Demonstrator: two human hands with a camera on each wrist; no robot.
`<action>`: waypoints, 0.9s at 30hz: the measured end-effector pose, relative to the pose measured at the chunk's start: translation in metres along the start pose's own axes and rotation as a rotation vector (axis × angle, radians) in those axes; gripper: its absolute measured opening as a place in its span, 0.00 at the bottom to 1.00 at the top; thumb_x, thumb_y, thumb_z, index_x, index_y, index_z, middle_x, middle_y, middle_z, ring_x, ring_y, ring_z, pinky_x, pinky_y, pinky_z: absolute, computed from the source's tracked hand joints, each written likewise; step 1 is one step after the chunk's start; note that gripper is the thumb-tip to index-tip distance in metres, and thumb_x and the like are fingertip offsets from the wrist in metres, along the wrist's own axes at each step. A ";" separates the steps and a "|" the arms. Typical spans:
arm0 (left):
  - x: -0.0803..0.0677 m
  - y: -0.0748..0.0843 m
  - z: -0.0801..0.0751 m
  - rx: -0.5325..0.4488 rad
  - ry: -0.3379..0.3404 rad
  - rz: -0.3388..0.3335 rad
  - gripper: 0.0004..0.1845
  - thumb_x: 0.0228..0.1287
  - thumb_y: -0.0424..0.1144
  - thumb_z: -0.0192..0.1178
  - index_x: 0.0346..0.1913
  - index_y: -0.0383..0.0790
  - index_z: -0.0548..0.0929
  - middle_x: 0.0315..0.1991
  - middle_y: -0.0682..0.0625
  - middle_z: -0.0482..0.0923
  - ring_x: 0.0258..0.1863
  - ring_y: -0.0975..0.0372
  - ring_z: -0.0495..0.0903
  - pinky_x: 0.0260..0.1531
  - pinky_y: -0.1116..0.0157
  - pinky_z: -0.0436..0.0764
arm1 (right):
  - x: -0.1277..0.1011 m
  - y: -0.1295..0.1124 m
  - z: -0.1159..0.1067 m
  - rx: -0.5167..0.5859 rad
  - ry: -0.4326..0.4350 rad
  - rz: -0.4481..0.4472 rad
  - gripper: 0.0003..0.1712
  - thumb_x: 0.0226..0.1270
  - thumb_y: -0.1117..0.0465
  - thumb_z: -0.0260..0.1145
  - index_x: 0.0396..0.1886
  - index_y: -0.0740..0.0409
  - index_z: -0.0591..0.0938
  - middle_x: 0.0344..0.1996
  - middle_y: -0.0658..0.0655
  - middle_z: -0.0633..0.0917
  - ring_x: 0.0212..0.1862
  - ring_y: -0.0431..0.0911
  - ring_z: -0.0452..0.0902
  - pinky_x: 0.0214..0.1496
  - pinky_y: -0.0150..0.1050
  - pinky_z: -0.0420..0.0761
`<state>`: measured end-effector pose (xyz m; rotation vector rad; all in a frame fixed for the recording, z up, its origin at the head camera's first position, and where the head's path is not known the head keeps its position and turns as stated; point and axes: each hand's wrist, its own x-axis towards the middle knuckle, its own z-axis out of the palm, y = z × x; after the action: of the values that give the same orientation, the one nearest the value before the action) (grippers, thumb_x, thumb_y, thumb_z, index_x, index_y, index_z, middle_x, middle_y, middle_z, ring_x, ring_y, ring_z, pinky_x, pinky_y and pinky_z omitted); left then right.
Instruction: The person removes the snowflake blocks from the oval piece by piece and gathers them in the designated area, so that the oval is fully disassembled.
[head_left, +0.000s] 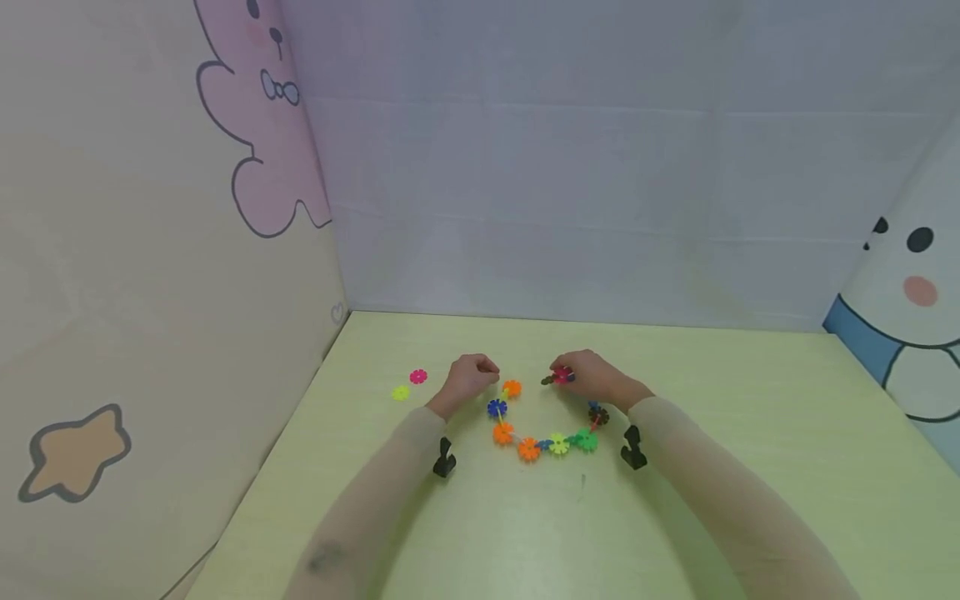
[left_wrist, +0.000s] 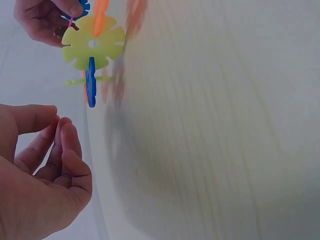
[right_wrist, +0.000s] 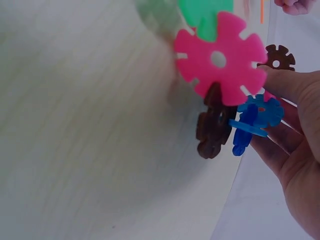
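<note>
A curved chain of flower-shaped interlocking plastic discs lies on the table, with an orange disc point(head_left: 528, 450) and a green disc point(head_left: 587, 440) at its near side. My right hand point(head_left: 592, 377) pinches a pink disc point(head_left: 562, 375) at the right end of the chain, with a brown disc point(head_left: 547, 381) sticking out past the fingertips. In the right wrist view, blue discs point(right_wrist: 262, 111) sit by those fingers. My left hand point(head_left: 467, 383) hovers beside the left end, near another orange disc point(head_left: 512, 388). Its thumb and fingertips meet loosely, with nothing visible between them.
Loose on the table to the left of my left hand lie a pink disc point(head_left: 418, 377) and a yellow disc point(head_left: 401, 392). The pale table point(head_left: 720, 467) meets a fabric backdrop point(head_left: 570, 208) at the back. Printed side walls stand left and right.
</note>
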<state>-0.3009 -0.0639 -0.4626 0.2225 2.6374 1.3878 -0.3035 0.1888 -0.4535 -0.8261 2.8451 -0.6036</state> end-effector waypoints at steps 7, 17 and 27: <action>0.002 0.011 0.016 0.031 -0.066 0.036 0.04 0.60 0.35 0.64 0.36 0.39 0.83 0.33 0.50 0.81 0.32 0.60 0.78 0.38 0.64 0.79 | 0.001 -0.004 0.000 -0.001 -0.004 0.004 0.17 0.62 0.63 0.67 0.50 0.62 0.80 0.44 0.56 0.83 0.47 0.49 0.77 0.54 0.48 0.75; 0.008 0.024 0.031 0.122 -0.126 0.176 0.08 0.56 0.34 0.67 0.37 0.35 0.82 0.31 0.50 0.81 0.30 0.62 0.77 0.33 0.69 0.78 | 0.001 -0.009 -0.003 -0.013 0.031 -0.036 0.17 0.60 0.64 0.69 0.49 0.65 0.81 0.42 0.57 0.83 0.44 0.49 0.78 0.51 0.47 0.76; 0.003 0.036 0.038 0.167 -0.119 0.227 0.05 0.56 0.33 0.67 0.34 0.37 0.83 0.30 0.50 0.82 0.29 0.63 0.78 0.32 0.69 0.76 | 0.004 -0.008 0.001 -0.006 0.024 -0.070 0.18 0.60 0.65 0.68 0.50 0.66 0.80 0.43 0.57 0.83 0.43 0.48 0.78 0.49 0.45 0.77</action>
<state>-0.2943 -0.0122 -0.4546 0.6223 2.6957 1.1697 -0.3026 0.1801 -0.4511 -0.9291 2.8513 -0.6188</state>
